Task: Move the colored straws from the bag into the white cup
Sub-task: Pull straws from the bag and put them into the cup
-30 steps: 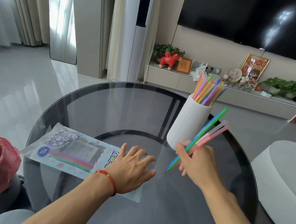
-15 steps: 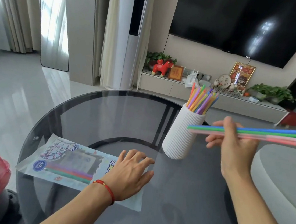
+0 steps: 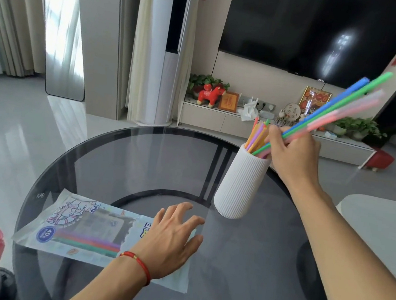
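- My right hand [image 3: 291, 157] grips a straw bundle [image 3: 330, 110], lower tips at the white cup [image 3: 242, 183] rim; I tilt it upright before releasing.
- My left hand [image 3: 172, 240] lies flat, fingers spread, pinning the bag [image 3: 80, 232], where straws remain.

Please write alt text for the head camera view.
A right hand lowers a bundle of colored straws into a white cup on a glass table, while the left hand presses flat on the straw bag.

A ribbed white cup [image 3: 242, 183] stands on the glass, holding upright straws [image 3: 257, 136]. A tilted bundle [image 3: 338, 108] of blue, green and pink straws seems to enter its mouth. The printed bag [image 3: 80, 232] lies flat, a few straws inside.
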`<control>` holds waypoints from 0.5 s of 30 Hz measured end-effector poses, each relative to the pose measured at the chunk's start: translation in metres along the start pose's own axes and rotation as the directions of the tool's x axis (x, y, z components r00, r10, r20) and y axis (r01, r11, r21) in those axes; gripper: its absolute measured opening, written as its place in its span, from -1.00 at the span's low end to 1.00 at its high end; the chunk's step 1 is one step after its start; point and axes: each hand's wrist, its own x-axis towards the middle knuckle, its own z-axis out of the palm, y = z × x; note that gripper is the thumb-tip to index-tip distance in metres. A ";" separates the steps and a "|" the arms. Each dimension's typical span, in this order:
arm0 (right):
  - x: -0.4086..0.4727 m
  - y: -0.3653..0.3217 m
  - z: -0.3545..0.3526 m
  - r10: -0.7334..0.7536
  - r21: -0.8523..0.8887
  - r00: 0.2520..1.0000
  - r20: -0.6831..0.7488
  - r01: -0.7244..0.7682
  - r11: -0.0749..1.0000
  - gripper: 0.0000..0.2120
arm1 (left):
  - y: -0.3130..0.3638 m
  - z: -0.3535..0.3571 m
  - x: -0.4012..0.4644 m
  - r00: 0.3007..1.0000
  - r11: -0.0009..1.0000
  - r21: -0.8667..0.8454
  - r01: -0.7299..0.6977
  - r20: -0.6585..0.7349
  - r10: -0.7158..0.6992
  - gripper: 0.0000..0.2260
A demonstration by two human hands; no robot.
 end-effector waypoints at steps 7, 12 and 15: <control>0.020 -0.018 -0.002 0.173 -0.103 0.983 0.063 -0.166 0.981 -0.50 | 0.000 -0.002 -0.002 1.000 1.000 -0.007 -0.002 -0.005 0.002 -0.65; 0.026 -0.025 -0.014 0.090 0.067 0.990 -0.108 -0.083 0.994 -0.63 | 0.001 -0.003 -0.001 1.000 1.000 -0.003 -0.002 -0.002 0.002 -0.65; 0.028 -0.026 -0.012 0.066 -0.054 0.998 -0.002 -0.066 0.996 -0.55 | 0.002 -0.003 -0.001 1.000 1.000 -0.013 -0.003 0.000 0.003 -0.65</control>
